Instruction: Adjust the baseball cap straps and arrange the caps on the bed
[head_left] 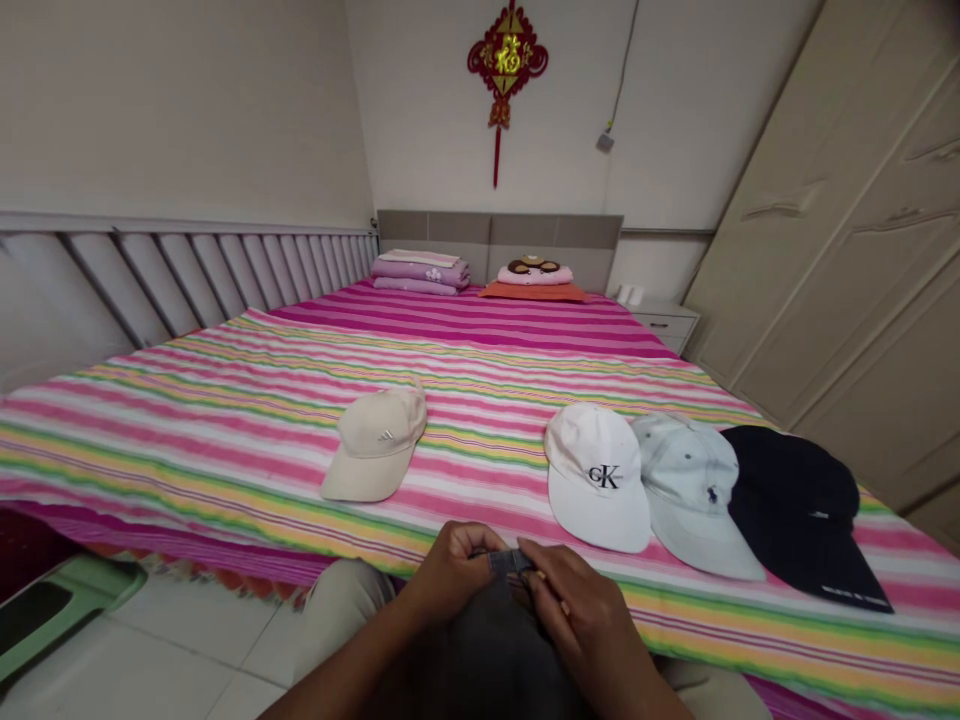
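— How do we have our hands?

— Both forearms come in low from the bottom of the view and meet in front of us, just short of the near edge of the bed (225, 400). Our left hand (450, 572) and right hand (577, 610) are curled, fingers pinched shut on the strap of a dark grey cap (487, 650) that rests in our lap.

— How many caps do we count?

— Five. One in our hands, four on the striped bed cover: a beige cap (379, 445) alone toward the left, then a white cap (596, 480), a pale blue cap (694, 495) and a black cap (799, 510) in a row toward the right edge, each overlapping the next.

— And where does the dark grey cap lie against our hands?

— Directly under them, its strap (512, 561) held between the two sets of fingertips, its crown below our wrists. The white one is the nearest cap on the bed, just beyond our right hand.

— Anything else?

— At the head end, folded bedding (420, 272) and one pillow (534, 282).
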